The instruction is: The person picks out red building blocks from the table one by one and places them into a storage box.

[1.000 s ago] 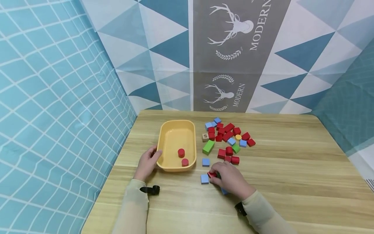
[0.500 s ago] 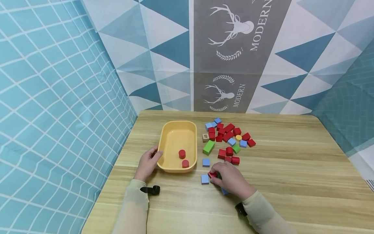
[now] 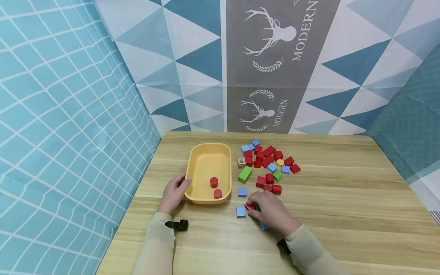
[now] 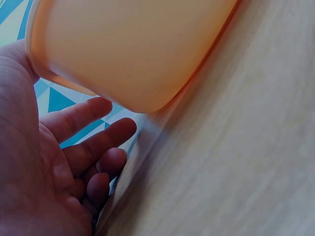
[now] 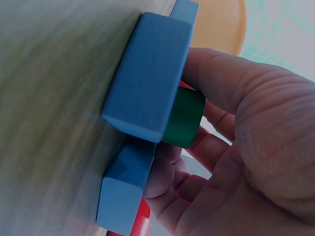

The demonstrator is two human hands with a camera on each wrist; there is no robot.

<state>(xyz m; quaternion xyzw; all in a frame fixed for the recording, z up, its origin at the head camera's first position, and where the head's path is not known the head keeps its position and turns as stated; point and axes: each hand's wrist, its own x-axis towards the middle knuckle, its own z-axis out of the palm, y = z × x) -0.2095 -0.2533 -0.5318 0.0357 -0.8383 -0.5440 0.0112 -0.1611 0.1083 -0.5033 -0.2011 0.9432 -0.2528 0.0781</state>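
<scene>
My left hand (image 3: 173,194) grips the near left corner of a yellow tray (image 3: 189,168), thumb over the rim. In the left wrist view, the other fingers (image 4: 81,152) are bent below the tray's outer wall. Two red cylinders (image 3: 214,182) stand inside the tray. Right of it, my right hand (image 3: 271,212) pinches a red block (image 3: 249,206) between thumb and fingers, low over the table. Beside that hand lie a blue block (image 3: 241,212) and another partly under the palm. The right wrist view shows a green block (image 5: 186,118) against a blue block (image 5: 147,73), close to the fingers.
Behind the right hand lies a loose cluster of several red blocks (image 3: 267,160) with blue ones mixed in. A green block (image 3: 245,174), a wooden letter cube (image 3: 241,162) and a yellow disc (image 3: 280,162) are among them. Patterned cloth hangs behind the wooden table (image 3: 343,214).
</scene>
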